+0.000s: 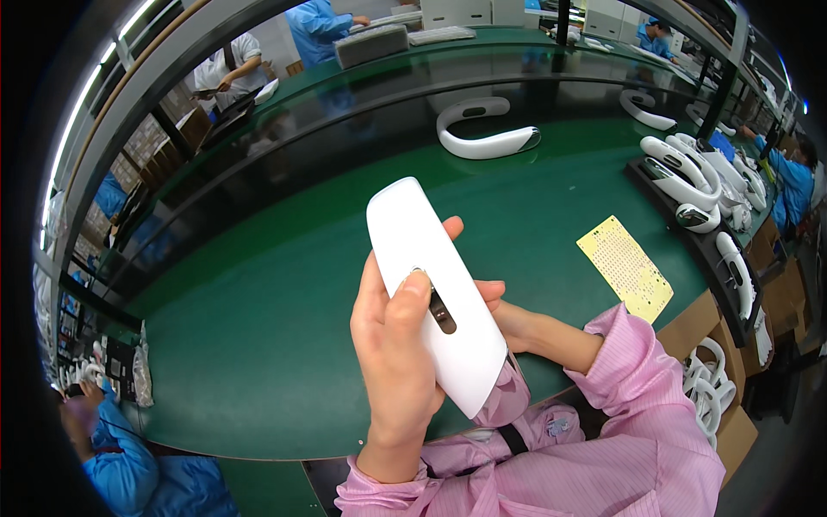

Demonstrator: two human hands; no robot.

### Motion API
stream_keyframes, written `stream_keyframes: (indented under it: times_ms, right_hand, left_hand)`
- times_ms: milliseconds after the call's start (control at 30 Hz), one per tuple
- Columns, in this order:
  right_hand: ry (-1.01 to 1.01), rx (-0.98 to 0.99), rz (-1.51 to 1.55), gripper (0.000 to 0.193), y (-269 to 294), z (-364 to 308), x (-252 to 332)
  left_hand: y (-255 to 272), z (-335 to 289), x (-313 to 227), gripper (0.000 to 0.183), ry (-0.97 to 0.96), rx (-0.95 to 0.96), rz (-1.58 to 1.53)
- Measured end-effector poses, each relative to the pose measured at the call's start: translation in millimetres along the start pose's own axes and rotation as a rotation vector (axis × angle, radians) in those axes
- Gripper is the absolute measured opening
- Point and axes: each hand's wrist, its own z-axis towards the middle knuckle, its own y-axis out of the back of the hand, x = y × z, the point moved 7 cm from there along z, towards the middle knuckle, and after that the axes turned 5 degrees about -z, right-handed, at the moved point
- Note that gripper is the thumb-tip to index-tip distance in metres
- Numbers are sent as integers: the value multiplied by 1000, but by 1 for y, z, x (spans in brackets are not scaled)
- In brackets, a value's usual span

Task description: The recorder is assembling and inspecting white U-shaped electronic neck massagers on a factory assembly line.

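Note:
A white U-shaped neck fan (448, 284), seen edge-on, is held up in front of me above the green table. My left hand (392, 336) wraps round its left side, the thumb pressing at the top of a dark oval button panel (442, 312). From the right, my right hand (508, 319) reaches behind the device; its fingertips show past the right edge and most of it is hidden. The lower end of the fan is cut at a slant, with a shiny, see-through pinkish part (504, 396) beneath.
Another white neck fan (488, 129) lies at the far side of the green table (258, 345). A yellow perforated sheet (626, 267) lies to the right. Beyond it, a black tray (680, 211) holds several fans, near a cardboard box (732, 431) of white parts. Co-workers in blue sit around.

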Motion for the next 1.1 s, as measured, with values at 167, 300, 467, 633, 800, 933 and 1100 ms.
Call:
stream_keyframes:
  times_ms: [167,300,467,633,800,933,1100]
  right_hand:
    - [25,12,-29,39,-1,2,2]
    - [36,68,-29,40,6,7,-2]
    - [20,64,-20,41,9,6,-4]
    - [88,44,-75,42,-5,-4,14]
    - [513,-245,-341,46,1,-37,53]
    - [675,-330,-753,52,-15,-75,77]
    - [693,-93,-1112,64,-97,-104,91]
  left_hand:
    - [5,-3,2,47,15,113,-84]
    - [4,-9,2,49,19,143,-77]
    - [6,-16,4,52,16,172,-67]
    - [6,-24,2,56,32,270,-98]
    - [42,-42,3,82,-127,173,51]
    - [83,-49,5,83,-222,-216,401]
    - [134,-27,38,56,-81,-327,-17]
